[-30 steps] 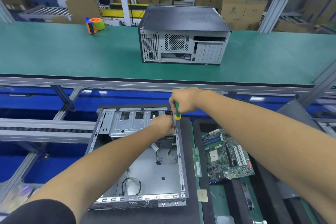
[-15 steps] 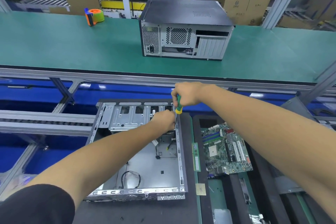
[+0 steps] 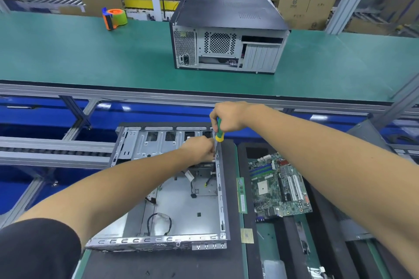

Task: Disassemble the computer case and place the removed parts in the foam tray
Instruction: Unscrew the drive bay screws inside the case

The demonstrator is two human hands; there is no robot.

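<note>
Two computer cases are in view. One, an opened computer case (image 3: 181,201), lies flat on the near bench with its side panel off, showing a bare metal floor and one loose black cable loop (image 3: 158,222). The other, a closed black case (image 3: 229,34), stands on the green conveyor belt (image 3: 68,56) beyond, its rear panel facing the camera.

The right hand (image 3: 229,118) is curled round one green-and-yellow screwdriver (image 3: 219,130), held upright at the open case's far right corner. The left hand (image 3: 200,149) is at the same corner, fingers bent against the drive cage (image 3: 158,142) just beside the screwdriver shaft; whether it pinches anything I cannot tell.

To the right of the open case lies the black foam tray (image 3: 246,188), holding one motherboard (image 3: 278,186), one green memory stick (image 3: 241,195) along its left edge and one square processor chip (image 3: 247,235) nearer the camera.

One orange tape dispenser with a green roll (image 3: 114,18) sits on the belt at far left. Brown cartons (image 3: 306,7) are stacked behind; their printing is too small to read.
</note>
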